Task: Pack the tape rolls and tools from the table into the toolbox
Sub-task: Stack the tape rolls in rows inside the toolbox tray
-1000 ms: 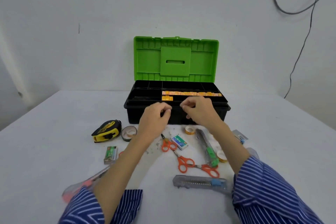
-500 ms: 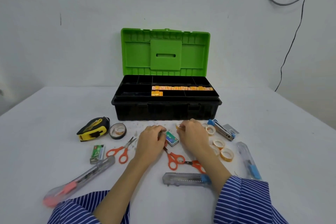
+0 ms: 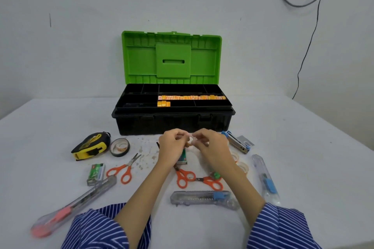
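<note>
Both hands meet just in front of the toolbox (image 3: 174, 125), which stands open near the far edge of the table (image 3: 303, 147) with its green lid (image 3: 172, 56) upright. The left hand (image 3: 172, 145) and right hand (image 3: 212, 145) pinch a small tape roll (image 3: 190, 141) between their fingertips, held above the table. Orange packets (image 3: 191, 97) lie in the toolbox tray. Toward the left edge sit a tape measure (image 3: 90, 145), a dark tape roll (image 3: 119, 147), scissors (image 3: 124, 169) and a red-tipped knife (image 3: 70, 206). Near the front edge lies a blue-slider knife (image 3: 200, 198); toward the right edge, another knife (image 3: 265, 178).
</note>
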